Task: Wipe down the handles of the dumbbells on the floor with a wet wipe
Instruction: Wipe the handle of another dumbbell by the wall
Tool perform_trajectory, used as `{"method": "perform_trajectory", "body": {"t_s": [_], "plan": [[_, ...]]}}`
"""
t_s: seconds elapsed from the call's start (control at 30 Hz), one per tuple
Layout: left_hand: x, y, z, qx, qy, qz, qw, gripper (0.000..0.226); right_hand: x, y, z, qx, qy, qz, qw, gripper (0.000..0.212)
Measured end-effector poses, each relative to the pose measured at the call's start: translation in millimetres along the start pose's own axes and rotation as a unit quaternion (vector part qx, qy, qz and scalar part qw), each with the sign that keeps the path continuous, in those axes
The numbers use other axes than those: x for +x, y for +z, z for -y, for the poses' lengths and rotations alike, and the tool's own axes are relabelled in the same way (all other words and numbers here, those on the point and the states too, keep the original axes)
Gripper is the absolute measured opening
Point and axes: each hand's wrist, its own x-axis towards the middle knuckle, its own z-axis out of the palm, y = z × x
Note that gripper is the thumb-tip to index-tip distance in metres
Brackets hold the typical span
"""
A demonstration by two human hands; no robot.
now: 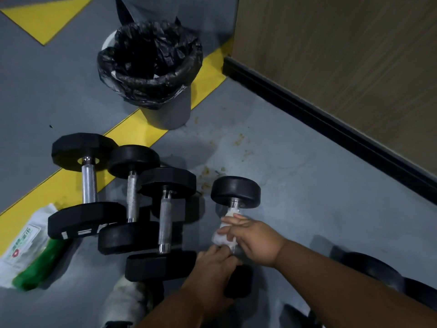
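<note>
Far side, a grey bin (170, 110) with a black liner (151, 65), a scrap of white just visible inside. At the left edge lies a green-and-white wet wipe pack (28, 247). On the grey floor (307, 185), right hand (255, 242) curls round the white wet wipe (224, 235), wrapped on the handle of the rightmost dumbbell (235, 191). Left hand (212, 263) grips that dumbbell's near end. Just left, three more dumbbells (132, 200) lie bunched together.
</note>
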Motion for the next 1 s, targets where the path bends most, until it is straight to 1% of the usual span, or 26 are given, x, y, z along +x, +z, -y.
{"method": "perform_trajectory", "body": {"t_s": [0.2, 0.33, 0.43, 0.5, 0.6, 0.7, 0.77, 0.8, 0.83, 0.9, 0.93, 0.97, 1.0], "plan": [[-0.3, 3.8, 3.4, 0.004, 0.008, -0.018, 1.0, 0.05, 4.8, -2.6, -4.6, 0.003, 0.019, -0.017, 1.0, 0.042], [0.4, 2.5, 2.9, 0.022, 0.001, -0.007, 1.0, 0.052, 3.9, -2.3, -1.8, -0.001, 0.042, -0.023, 0.999, 0.047], [-0.6, 0.7, 1.4, 0.013, -0.003, -0.007, 1.0, 0.054, 2.5, 0.7, 1.2, 0.006, 0.049, -0.028, 0.998, 0.047], [-1.5, 0.7, 1.3, 0.011, -0.003, 0.001, 1.0, 0.057, 2.2, 1.2, 5.9, 0.016, 0.042, -0.023, 0.999, 0.044], [-0.3, 1.6, 2.3, 0.009, -0.001, 0.013, 1.0, 0.069, -6.0, 5.8, 11.4, 0.018, 0.02, -0.007, 1.0, 0.043], [1.0, 3.3, 2.6, 0.006, 0.001, 0.008, 1.0, 0.068, -19.4, 14.4, 9.9, -0.007, -0.011, 0.008, 1.0, 0.042], [1.9, 2.6, 2.9, 0.013, -0.003, 0.012, 1.0, 0.066, -15.6, 7.4, 3.7, -0.017, -0.048, 0.027, 0.998, 0.036], [2.1, 2.2, 2.8, 0.019, -0.007, 0.017, 1.0, 0.063, -9.0, 2.0, -0.9, -0.02, -0.062, 0.021, 0.998, 0.033], [1.8, 2.2, 2.6, 0.025, -0.008, 0.019, 0.999, 0.059, -1.1, -4.2, -5.2, -0.012, -0.056, -0.001, 0.998, 0.034], [1.0, 2.5, 3.7, 0.042, -0.007, 0.021, 0.999, 0.052, 12.0, -14.1, -9.9, 0.027, 0.013, -0.061, 0.998, 0.041], [0.6, 2.9, 4.4, 0.044, -0.005, 0.023, 0.999, 0.051, 13.5, -13.3, -9.6, 0.032, 0.036, -0.08, 0.996, 0.04], [0.7, 3.6, 5.5, 0.042, -0.001, 0.025, 0.999, 0.052, 10.2, -7.9, -8.3, 0.015, 0.035, -0.084, 0.996, 0.038], [1.1, 4.4, 6.7, 0.036, 0.004, 0.029, 0.999, 0.056, 3.4, -0.9, -5.1, -0.002, 0.016, -0.076, 0.997, 0.036]]}}
